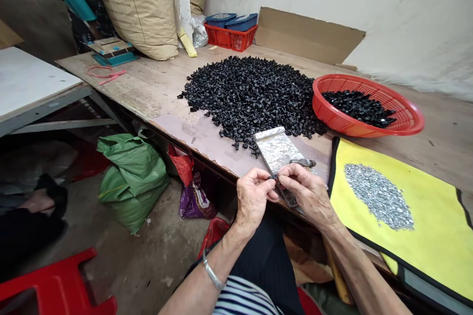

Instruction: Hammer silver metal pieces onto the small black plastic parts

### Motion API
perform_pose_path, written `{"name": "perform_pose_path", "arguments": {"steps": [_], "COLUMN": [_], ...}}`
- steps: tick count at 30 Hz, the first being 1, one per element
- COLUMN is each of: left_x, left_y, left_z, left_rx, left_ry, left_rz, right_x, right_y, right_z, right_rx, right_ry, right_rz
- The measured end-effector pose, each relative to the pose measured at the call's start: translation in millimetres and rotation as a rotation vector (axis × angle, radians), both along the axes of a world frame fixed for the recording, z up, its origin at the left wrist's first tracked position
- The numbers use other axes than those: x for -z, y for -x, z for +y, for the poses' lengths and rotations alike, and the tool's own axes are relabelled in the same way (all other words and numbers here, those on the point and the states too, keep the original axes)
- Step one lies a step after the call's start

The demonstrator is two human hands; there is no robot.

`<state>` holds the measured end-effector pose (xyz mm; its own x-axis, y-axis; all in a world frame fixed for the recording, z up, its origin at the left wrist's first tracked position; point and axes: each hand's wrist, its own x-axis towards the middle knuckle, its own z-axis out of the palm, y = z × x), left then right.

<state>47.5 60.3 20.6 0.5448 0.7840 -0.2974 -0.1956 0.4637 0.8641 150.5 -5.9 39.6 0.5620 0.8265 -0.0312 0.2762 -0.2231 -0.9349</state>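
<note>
At the near edge of the table (148, 83), hands together:

Left hand (254, 197): thumb and fingers pinch a small dark part (274, 176); metal bangle (211, 273) on the wrist.
Right hand (305, 192): fingertips closed on the same part from the other side, knuckles up. Both hands clamped on it, no gap between them.
Held part: mostly hidden by fingers, exact shape cannot be told.
Just ahead of hands: mottled silver slab (275, 150), lying flat on the table, far end against the black heap.
Just past right hand: dark metal tool (303, 162), resting across the slab's right side, kind unclear.
Under hands: dark strip (288, 198), partly hidden, cannot tell what it is.
Further ahead: wide heap of black plastic parts (251, 93), loose on the table.
Ahead right: red plastic basket (369, 83), touching the heap, holding more black parts (358, 108).
Right of hands: yellow mat (436, 236) with black border, small silver pieces (379, 197) piled on it.
Far end of table: red crate (231, 37) with blue trays (240, 22) on top, cardboard flap (306, 34), paper sacks (136, 5).
Left, below table: green sack (131, 177) on the floor, red stool (51, 285) nearer.
</note>
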Motion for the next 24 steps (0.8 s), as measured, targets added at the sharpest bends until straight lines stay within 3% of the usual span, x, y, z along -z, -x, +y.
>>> {"name": "perform_pose_path", "arguments": {"steps": [12, 20, 24], "left_x": [-4.0, -5.5, -6.7], "left_y": [2.6, 0.5, 0.6], "left_z": [-0.3, 0.3, 0.4], "left_rx": [0.048, 0.052, 0.058], "left_ry": [-0.076, -0.084, -0.09], "left_rz": [0.075, 0.066, 0.041], "right_x": [-4.6, -6.6, -10.0], "right_y": [-4.7, -9.5, -8.1], "right_z": [1.5, 4.6, 7.0], "right_rx": [-0.048, 0.043, 0.071], "right_ry": [0.004, 0.041, 0.023], "right_rz": [-0.15, 0.267, 0.374]}}
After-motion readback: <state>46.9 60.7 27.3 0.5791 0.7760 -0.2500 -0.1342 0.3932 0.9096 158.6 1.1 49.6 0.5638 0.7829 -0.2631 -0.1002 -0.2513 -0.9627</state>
